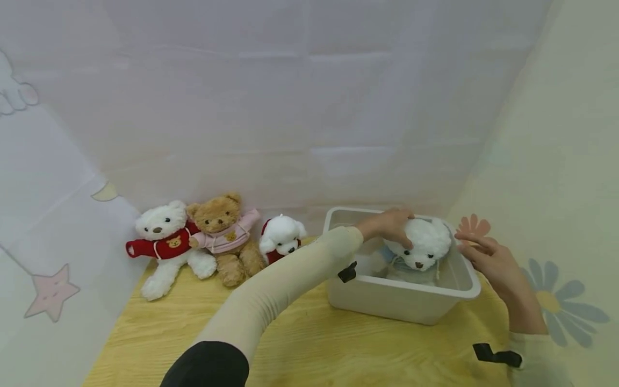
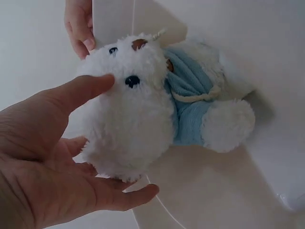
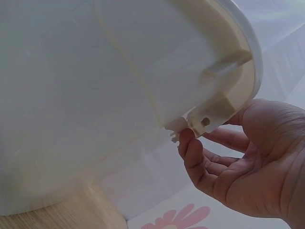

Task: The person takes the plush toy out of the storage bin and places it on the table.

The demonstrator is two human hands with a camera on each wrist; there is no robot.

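Observation:
A white teddy bear [image 1: 427, 244] in a light blue top sits inside a white plastic bin [image 1: 387, 298]. My left hand [image 1: 394, 224] grips the bear's head, thumb beside an eye and the other fingers round the back, as the left wrist view shows on the bear [image 2: 128, 114]. At the bin's right end, my right hand [image 1: 498, 269] holds the rim. In the right wrist view, the fingers of this hand [image 3: 248, 167] curl up under the rim, with the thumb mostly hidden behind it.
Left of the bin, along the back wall, sit a white bear [image 1: 164, 231] in red, a brown bear [image 1: 222, 226] in pink and a white plush dog [image 1: 280, 236]. All stand on a wooden table [image 1: 309, 349]. A patterned wall [image 1: 570, 215] rises close on the right.

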